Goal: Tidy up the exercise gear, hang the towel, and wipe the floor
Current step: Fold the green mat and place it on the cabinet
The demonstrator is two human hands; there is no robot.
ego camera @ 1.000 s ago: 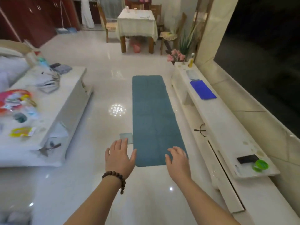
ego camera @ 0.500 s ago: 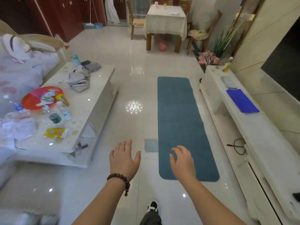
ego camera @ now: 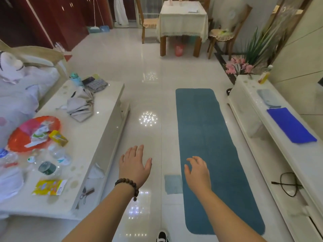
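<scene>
A long teal exercise mat (ego camera: 206, 137) lies flat on the glossy white floor, right of centre. A small grey-blue cloth (ego camera: 173, 184) lies on the floor against the mat's left edge. My left hand (ego camera: 134, 163), with a bead bracelet on the wrist, hovers over the bare floor with fingers spread and empty. My right hand (ego camera: 198, 172) hangs over the mat's left side, fingers loosely bent, holding nothing. On the right-hand white bench (ego camera: 300, 165) lie a bright blue cloth (ego camera: 291, 125) and a pale blue folded cloth (ego camera: 268, 99).
A white coffee table (ego camera: 90, 137) at left carries a red plate, bottles, wrappers and a grey cloth. A black cable (ego camera: 288, 185) lies on the bench's lower step. A dining table (ego camera: 181, 20), chairs and plants stand at the far end. My shoe (ego camera: 162, 236) shows at the bottom.
The view has shifted forward and left, so the mat's near end now lies beside and below my hands. Both hands stay empty and stretched forward; the right fingers have curled slightly.
</scene>
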